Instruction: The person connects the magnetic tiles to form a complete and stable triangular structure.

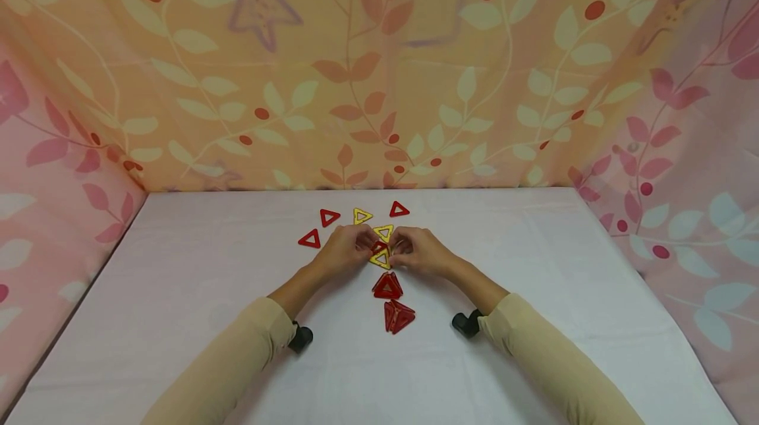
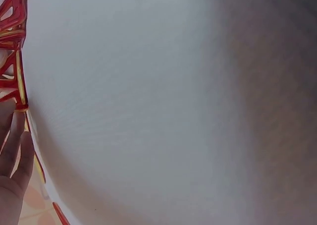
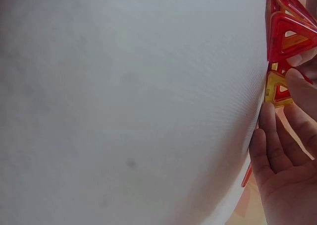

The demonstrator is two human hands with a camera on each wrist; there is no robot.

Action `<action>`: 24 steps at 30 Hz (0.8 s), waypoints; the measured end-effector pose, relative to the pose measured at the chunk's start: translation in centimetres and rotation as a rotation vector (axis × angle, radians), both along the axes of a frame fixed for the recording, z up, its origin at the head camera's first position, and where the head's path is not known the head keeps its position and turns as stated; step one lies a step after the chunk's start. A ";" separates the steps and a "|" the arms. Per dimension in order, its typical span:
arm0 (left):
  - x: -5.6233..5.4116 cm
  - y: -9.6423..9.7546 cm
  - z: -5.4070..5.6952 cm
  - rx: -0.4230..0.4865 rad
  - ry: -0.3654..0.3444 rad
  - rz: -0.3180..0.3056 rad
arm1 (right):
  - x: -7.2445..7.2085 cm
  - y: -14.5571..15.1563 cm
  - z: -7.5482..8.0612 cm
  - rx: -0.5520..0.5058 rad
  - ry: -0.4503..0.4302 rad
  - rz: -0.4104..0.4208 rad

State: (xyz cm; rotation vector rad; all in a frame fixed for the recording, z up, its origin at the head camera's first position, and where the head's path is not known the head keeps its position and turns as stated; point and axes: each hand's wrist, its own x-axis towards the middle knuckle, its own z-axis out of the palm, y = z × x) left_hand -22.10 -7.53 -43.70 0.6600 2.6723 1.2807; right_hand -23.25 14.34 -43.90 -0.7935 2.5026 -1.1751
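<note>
Between the two hands, at the middle of the table, a red triangular frame tile (image 1: 379, 245) and a yellow triangular frame tile (image 1: 376, 258) stand tilted against each other. My left hand (image 1: 344, 250) grips the red tile from the left, fingers bent; in the left wrist view its fingertips (image 2: 17, 121) lie at a red tile's lower corner. From the right, my right hand (image 1: 423, 252) pinches the yellow tile (image 3: 272, 93) between thumb and fingers. Another yellow triangle (image 1: 379, 233) lies just behind them. The hands partly cover the joined tiles.
Nearer the body stand two small red pyramids, one (image 1: 388, 292) behind the other (image 1: 403, 318). Loose flat triangles lie farther back: red ones (image 1: 324, 217) (image 1: 305, 240) at left, a yellow one (image 1: 357, 217), and a red one (image 1: 394, 207) at right. Patterned curtains (image 1: 415, 82) surround the white table (image 1: 196, 267).
</note>
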 end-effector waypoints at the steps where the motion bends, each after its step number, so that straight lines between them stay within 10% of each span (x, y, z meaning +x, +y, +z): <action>1: 0.0 0.0 -0.1 -0.004 0.003 -0.014 | 0.0 0.0 0.0 -0.001 0.001 0.000; 24: 0.0 0.0 -0.2 -0.037 0.018 -0.049 | 0.0 -0.1 0.4 0.050 0.003 -0.008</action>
